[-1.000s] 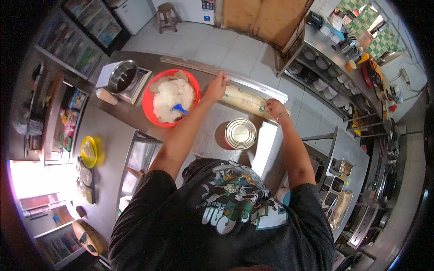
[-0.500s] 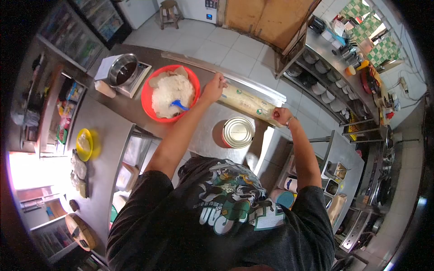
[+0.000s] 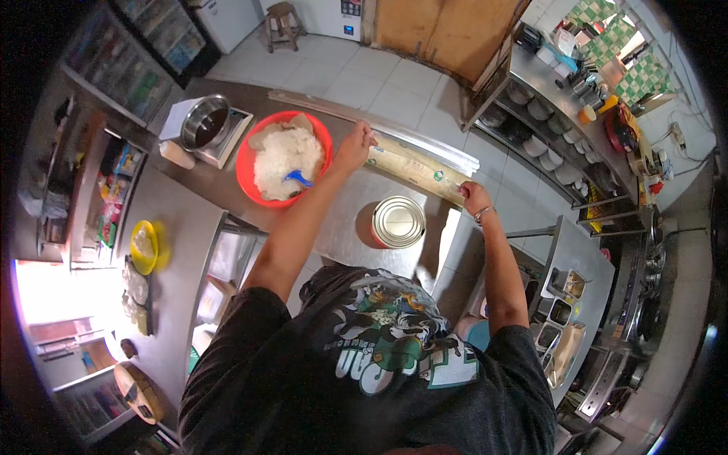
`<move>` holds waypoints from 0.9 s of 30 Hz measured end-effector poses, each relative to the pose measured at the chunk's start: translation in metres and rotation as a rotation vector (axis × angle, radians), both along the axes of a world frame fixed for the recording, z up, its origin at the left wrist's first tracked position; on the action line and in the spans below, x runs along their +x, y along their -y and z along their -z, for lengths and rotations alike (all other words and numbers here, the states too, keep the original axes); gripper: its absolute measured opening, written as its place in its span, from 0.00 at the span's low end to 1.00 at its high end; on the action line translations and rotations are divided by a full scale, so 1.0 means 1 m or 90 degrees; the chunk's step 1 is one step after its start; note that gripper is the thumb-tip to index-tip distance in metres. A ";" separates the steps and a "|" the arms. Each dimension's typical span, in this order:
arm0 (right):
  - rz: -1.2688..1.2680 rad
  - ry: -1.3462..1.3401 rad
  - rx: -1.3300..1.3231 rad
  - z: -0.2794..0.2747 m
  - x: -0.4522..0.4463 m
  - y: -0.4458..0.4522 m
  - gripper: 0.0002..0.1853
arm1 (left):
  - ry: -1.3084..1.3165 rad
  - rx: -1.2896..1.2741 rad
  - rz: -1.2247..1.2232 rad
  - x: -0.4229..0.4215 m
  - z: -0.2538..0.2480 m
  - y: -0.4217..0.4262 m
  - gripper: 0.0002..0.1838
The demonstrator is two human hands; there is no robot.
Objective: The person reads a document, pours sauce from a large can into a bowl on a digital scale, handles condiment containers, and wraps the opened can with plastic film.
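Observation:
A long pale-yellow package in printed plastic wrapping lies across the far side of the steel worktable. My left hand is closed at its left end, fingers pinched together. Its right end is in the closed fingers of my right hand, which has a bracelet at the wrist. Nearer to me stands a large metal can, lid side up. Left of my left hand is a red basin of white powder, with a blue scoop stuck in it.
A steel pot with dark contents sits on a scale at the back left. A yellow plate is on the left counter. Shelves with stacked bowls stand at the right, above metal food trays.
The package has turned, so its green logos no longer show as before and brownish print faces up. My right hand has shifted slightly left; my left hand stays at the other end.

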State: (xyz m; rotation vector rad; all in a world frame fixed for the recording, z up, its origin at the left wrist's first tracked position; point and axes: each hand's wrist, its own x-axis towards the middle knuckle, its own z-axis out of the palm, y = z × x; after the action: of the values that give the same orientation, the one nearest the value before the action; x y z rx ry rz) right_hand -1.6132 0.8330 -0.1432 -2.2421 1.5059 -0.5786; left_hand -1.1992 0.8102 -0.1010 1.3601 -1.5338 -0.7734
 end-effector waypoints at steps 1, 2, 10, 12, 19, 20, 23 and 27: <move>-0.054 -0.033 -0.025 -0.004 0.000 0.002 0.05 | 0.002 -0.001 0.001 0.001 -0.004 0.000 0.06; -0.054 -0.032 -0.025 -0.014 0.002 0.000 0.05 | -0.014 0.015 0.000 0.002 -0.012 -0.003 0.06; 0.011 0.037 -0.060 -0.050 0.006 -0.039 0.08 | -0.001 0.012 0.005 0.018 -0.067 -0.045 0.03; 0.028 0.050 -0.073 -0.054 0.001 -0.035 0.06 | -0.011 0.018 0.007 0.022 -0.075 -0.046 0.03; 0.091 0.019 -0.144 -0.113 0.009 -0.044 0.03 | -0.015 0.016 0.025 0.024 -0.126 -0.070 0.02; 0.093 0.018 -0.142 -0.122 0.009 -0.047 0.03 | -0.027 0.022 0.015 0.023 -0.136 -0.076 0.02; 0.066 -0.019 -0.117 -0.140 0.009 -0.061 0.04 | 0.008 0.011 0.017 0.026 -0.160 -0.098 0.02; 0.021 -0.003 -0.041 -0.157 0.014 -0.097 0.06 | 0.059 0.032 0.038 0.039 -0.171 -0.138 0.03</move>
State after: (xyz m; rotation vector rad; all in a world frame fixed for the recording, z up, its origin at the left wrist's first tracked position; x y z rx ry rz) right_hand -1.5994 0.9296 0.0133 -2.2721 1.5495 -0.6403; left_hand -1.1605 0.9479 0.0698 1.4097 -1.6436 -0.7990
